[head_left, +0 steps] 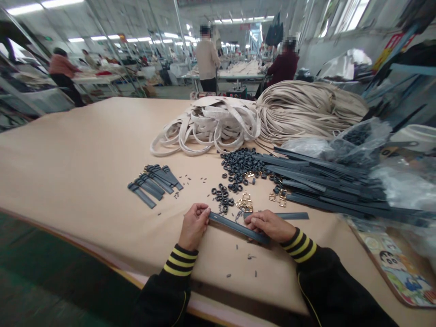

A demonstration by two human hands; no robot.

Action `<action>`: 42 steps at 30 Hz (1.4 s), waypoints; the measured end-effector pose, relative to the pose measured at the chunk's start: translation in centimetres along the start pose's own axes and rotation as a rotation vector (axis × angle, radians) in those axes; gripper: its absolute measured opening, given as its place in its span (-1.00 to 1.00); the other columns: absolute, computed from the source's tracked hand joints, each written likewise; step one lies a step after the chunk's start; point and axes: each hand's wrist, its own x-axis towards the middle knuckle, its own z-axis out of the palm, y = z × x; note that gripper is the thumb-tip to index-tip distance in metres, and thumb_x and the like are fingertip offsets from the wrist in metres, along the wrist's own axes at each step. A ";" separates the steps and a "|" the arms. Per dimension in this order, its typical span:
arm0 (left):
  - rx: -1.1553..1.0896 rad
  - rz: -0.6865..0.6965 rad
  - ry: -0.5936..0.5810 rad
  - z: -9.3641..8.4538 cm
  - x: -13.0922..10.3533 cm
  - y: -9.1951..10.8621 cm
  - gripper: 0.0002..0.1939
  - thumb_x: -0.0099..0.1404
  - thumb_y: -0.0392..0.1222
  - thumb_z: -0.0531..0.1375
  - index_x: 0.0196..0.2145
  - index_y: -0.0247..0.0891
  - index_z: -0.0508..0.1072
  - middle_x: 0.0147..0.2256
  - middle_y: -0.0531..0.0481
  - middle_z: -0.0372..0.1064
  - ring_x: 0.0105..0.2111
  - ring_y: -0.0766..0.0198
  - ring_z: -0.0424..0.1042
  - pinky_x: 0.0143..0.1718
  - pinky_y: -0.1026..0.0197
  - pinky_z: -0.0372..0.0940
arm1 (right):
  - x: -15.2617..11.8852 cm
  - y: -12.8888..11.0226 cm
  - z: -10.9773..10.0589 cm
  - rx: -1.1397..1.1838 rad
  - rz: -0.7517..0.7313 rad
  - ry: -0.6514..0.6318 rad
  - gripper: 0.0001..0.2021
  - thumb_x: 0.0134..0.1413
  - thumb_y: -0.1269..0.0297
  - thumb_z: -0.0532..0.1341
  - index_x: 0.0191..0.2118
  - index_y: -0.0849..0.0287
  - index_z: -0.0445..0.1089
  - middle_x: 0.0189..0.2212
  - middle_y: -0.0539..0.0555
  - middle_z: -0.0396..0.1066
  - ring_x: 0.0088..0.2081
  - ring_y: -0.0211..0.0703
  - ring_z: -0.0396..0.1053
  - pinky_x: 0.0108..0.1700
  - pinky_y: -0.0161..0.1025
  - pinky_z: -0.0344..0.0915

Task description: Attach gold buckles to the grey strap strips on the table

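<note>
Two hands on one dark strap [238, 228], lying flat on the worktop [85, 150] near its front edge, angled from upper left to lower right. Left hand [194, 225] has its fingers curled and pinching the strap's left end; right hand [269, 225] lies over the strap's right part w/ fingers pressed together on it, thumb side hidden, so can't tell if it grips or just holds down.

Progress, judging by the layout: a small batch of short dark strap pieces [153, 184] sits fanned out to the left, prob. finished ones. A much bigger stack of long dark straps [327, 181] waits on the right, so most of the work looks undone. Between them: a heap of dark rings [240, 165], a few gold buckles [245, 202] just beyond the hands, & tiny dark offcuts [252, 256] scattered in front of the hands.

Worktop is covered in tan paper/board, wide & flat. Further back: a pile of cream straps [207, 122], a big coil of cream cord [306, 109], clear plastic bags [344, 143] at right, a cartoon-print mat [395, 263] at the near right corner.

Room: large factory floor, strip lights overhead, other long tables, several persons standing at work in the bkgd, well apart from this worktop
</note>
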 end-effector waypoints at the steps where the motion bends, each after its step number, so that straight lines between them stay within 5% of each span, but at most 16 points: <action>1: 0.007 0.005 0.009 0.0 0.0 -0.1 -0.71 0.00 -0.07 0.19 -0.37 -0.28 0.23 -0.70 0.25 0.13 -0.81 0.54 0.05 -0.82 0.50 -0.08 | 0.0 0.1 -0.1 0.092 0.064 0.001 -0.77 0.13 0.31 -0.04 -0.28 0.30 0.30 -0.44 0.10 0.45 -0.46 -0.22 0.44 -0.50 -0.38 0.27; 6: 0.025 0.012 0.010 -0.2 0.3 -0.6 -0.71 0.02 -0.06 0.19 -0.36 -0.27 0.23 -0.70 0.24 0.15 -0.82 0.53 0.06 -0.84 0.49 -0.07 | 0.3 0.5 -0.2 0.311 0.165 0.009 -0.83 0.12 0.34 -0.01 -0.33 0.30 0.27 -0.46 0.11 0.46 -0.47 -0.24 0.45 -0.54 -0.45 0.23; 25: 0.049 0.037 0.021 -0.3 0.5 -0.9 -0.68 0.02 -0.04 0.18 -0.33 -0.28 0.23 -0.67 0.22 0.17 -0.79 0.52 0.10 -0.82 0.49 -0.03 | 0.6 0.9 -0.4 0.345 0.163 0.008 -0.83 0.06 0.30 0.05 -0.35 0.31 0.29 -0.49 0.11 0.46 -0.50 -0.23 0.45 -0.60 -0.47 0.19; 33: 0.094 0.170 -0.064 2.0 4.5 -0.3 -0.75 0.06 -0.13 0.14 -0.32 -0.29 0.21 -0.56 0.15 0.20 -0.70 0.48 0.18 -0.74 0.42 0.10 | 0.5 1.4 0.0 0.305 0.053 -0.119 -0.71 -0.23 0.19 0.27 -0.40 0.29 0.27 -0.56 0.07 0.45 -0.52 -0.20 0.41 -0.49 -0.33 0.29; 42: 0.118 0.223 -0.085 3.9 7.0 -1.0 -0.89 0.06 -0.22 0.12 -0.41 -0.29 0.29 -0.62 0.17 0.18 -0.67 0.47 0.14 -0.65 0.41 0.11 | 0.6 1.8 0.2 0.244 0.047 -0.124 -0.63 -0.14 0.01 0.21 -0.46 0.29 0.24 -0.52 0.14 0.44 -0.50 -0.17 0.41 -0.45 -0.26 0.30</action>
